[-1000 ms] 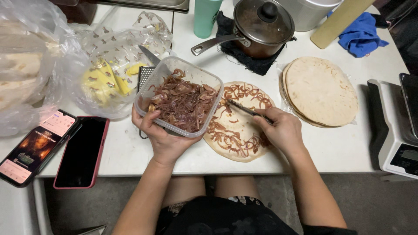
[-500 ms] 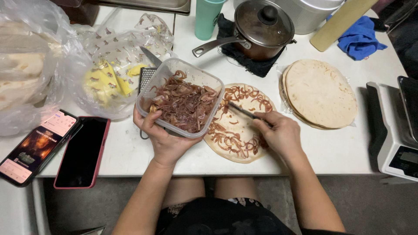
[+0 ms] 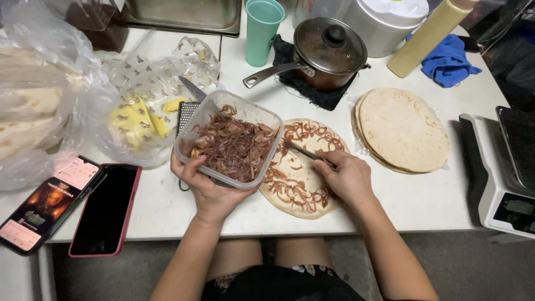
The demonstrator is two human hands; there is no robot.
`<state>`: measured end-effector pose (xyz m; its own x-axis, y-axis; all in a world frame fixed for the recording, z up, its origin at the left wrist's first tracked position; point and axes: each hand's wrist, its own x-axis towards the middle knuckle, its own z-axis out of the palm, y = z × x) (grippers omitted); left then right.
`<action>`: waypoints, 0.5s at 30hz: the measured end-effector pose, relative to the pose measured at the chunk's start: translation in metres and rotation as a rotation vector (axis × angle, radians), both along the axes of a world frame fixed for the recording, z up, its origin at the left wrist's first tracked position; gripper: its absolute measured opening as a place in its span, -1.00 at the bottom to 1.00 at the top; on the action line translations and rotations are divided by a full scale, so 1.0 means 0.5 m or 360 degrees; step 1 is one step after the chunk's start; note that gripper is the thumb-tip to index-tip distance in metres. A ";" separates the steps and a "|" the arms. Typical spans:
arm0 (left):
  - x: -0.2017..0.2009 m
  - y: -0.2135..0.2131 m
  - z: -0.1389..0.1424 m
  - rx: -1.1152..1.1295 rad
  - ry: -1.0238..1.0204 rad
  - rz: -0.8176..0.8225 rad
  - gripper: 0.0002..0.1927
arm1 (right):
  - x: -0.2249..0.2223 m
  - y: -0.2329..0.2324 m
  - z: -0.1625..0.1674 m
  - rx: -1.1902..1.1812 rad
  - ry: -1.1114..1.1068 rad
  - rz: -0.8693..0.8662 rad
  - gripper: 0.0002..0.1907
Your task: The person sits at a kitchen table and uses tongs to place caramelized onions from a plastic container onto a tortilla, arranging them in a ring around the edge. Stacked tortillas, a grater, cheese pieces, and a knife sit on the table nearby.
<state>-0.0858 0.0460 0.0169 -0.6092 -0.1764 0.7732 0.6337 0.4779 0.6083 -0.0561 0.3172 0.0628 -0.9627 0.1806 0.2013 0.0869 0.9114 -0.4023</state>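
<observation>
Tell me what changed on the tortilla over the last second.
Very little changed. The right hand keeps its utensil over the topped tortilla, its tip shifted only slightly among the onion strips. The left hand still holds the clear container of cooked onions tilted beside it. The tortilla stack, pot and phones stayed put.

Bare forearms, no sleeves; bare knees; dark floral-patterned garment (image 3: 278, 281) at lap
</observation>
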 end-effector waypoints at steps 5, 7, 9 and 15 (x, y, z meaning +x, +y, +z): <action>-0.001 0.000 0.000 0.0018 0.0016 -0.0038 0.23 | 0.002 0.011 -0.005 -0.0055 -0.0002 -0.0022 -0.69; -0.001 0.001 -0.001 0.0013 0.0015 -0.0039 0.24 | -0.001 0.009 -0.010 -0.0003 0.0040 0.0003 -0.69; 0.000 0.001 -0.001 0.0014 0.0003 -0.0048 0.23 | -0.008 0.005 -0.014 -0.0034 -0.0007 -0.0019 -0.69; -0.001 0.001 -0.001 0.0011 -0.0011 -0.0044 0.23 | -0.010 0.015 -0.006 -0.0065 0.0019 -0.0064 -0.68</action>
<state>-0.0865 0.0463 0.0162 -0.6192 -0.1647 0.7677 0.6425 0.4558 0.6160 -0.0613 0.3245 0.0599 -0.9521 0.2275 0.2042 0.1182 0.8899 -0.4405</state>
